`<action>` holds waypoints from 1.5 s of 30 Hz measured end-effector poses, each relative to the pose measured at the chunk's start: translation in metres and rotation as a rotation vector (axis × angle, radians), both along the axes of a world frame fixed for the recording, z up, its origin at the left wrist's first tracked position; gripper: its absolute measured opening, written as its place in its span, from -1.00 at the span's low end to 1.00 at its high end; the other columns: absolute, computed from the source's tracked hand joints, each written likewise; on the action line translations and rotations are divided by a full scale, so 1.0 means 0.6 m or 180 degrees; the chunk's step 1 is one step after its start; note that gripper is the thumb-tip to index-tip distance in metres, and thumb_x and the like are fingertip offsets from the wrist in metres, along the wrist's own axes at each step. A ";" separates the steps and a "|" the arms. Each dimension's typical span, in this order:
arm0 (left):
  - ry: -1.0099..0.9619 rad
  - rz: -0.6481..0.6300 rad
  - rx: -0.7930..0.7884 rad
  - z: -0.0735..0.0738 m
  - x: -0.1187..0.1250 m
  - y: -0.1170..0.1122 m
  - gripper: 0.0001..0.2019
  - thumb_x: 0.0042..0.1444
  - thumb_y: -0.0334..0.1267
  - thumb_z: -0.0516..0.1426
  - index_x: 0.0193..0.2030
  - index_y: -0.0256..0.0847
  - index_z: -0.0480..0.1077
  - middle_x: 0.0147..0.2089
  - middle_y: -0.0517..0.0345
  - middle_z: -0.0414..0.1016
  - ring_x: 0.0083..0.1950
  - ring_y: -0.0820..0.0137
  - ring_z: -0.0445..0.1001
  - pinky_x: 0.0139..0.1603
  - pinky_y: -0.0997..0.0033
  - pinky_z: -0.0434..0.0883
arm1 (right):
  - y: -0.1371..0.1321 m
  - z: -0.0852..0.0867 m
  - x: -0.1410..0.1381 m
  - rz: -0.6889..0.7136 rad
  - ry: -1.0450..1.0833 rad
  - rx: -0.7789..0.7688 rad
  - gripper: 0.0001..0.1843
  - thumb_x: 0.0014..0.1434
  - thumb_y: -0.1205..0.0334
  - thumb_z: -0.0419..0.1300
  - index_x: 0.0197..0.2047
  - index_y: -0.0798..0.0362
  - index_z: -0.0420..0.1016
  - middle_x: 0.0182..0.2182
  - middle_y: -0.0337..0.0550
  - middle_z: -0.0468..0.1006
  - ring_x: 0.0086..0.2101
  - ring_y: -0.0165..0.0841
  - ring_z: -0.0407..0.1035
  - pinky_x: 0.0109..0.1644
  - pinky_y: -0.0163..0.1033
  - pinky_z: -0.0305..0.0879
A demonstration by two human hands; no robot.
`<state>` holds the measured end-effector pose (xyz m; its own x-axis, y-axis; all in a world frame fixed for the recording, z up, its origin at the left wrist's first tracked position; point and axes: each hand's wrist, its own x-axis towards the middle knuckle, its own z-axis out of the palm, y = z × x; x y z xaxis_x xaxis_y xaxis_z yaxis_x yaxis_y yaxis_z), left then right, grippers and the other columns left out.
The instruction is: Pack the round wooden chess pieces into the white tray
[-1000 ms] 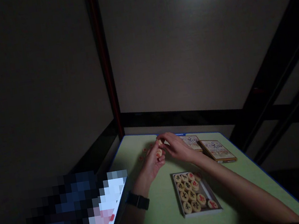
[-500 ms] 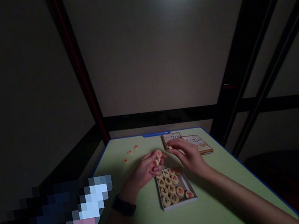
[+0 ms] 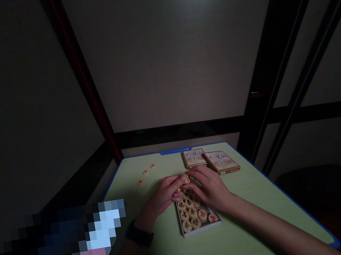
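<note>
A shallow box (image 3: 184, 231) of round wooden game discs with red and black characters lies on the green table (image 3: 238, 229). My left hand (image 3: 164, 194) is curled at the box's far left corner, holding discs (image 3: 185, 178) at its fingertips. My right hand (image 3: 208, 187) hovers over the box's far end, fingers bent down onto the discs there; what it grips is hidden. A dark watch (image 3: 138, 234) is on my left wrist.
Three loose discs (image 3: 145, 172) lie at the table's far left. Two flat printed boxes (image 3: 220, 162) lie at the far right. Dark posts and rails frame the table's back edge. A blurred-out object sits at the near left.
Both hands have come back from the table's far side to the far end of the disc box, the left still carrying discs. The view has tilted and shifted.
</note>
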<state>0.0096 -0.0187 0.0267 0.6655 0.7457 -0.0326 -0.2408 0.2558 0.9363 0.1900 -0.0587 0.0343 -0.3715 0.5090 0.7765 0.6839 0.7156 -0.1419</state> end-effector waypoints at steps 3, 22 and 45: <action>-0.0009 0.0060 -0.0009 0.000 0.000 0.001 -0.53 -0.08 0.08 0.37 -0.38 -0.30 0.35 -0.49 0.34 0.17 -0.54 0.69 -0.05 -0.53 0.52 -0.19 | -0.002 -0.002 -0.003 0.0064 0.0140 0.0084 -0.70 0.33 0.10 0.15 0.05 0.07 0.42 -0.18 0.04 0.56 -0.18 -0.17 0.46 -0.12 -0.07 0.46; 0.0666 0.0979 0.0464 -0.007 0.000 0.019 -0.42 -0.03 0.25 0.24 -0.25 -0.34 0.48 -0.52 0.36 0.16 -0.62 0.68 -0.02 -0.62 0.55 -0.16 | -0.037 0.078 0.052 -0.0118 -0.1246 -0.1542 -0.88 0.24 0.36 0.15 -0.13 0.07 0.40 -0.36 -0.16 0.58 -0.41 -0.35 0.43 -0.36 -0.29 0.17; 0.1708 0.1175 0.1400 -0.040 0.007 0.040 -0.77 -0.01 -0.14 0.17 -0.46 -0.25 0.57 -0.48 0.11 0.56 -0.37 0.33 0.44 -0.37 0.44 0.27 | -0.061 -0.003 0.037 -0.0588 -0.1549 -0.1986 -0.78 0.19 0.40 0.15 -0.07 0.14 0.46 -0.17 -0.02 0.46 -0.27 -0.28 0.45 -0.18 -0.22 0.33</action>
<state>0.0139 0.0050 0.0026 0.3491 0.9344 0.0701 0.2757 -0.1739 0.9454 0.2122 -0.0956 0.0327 -0.4619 0.8810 0.1025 0.8712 0.4723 -0.1337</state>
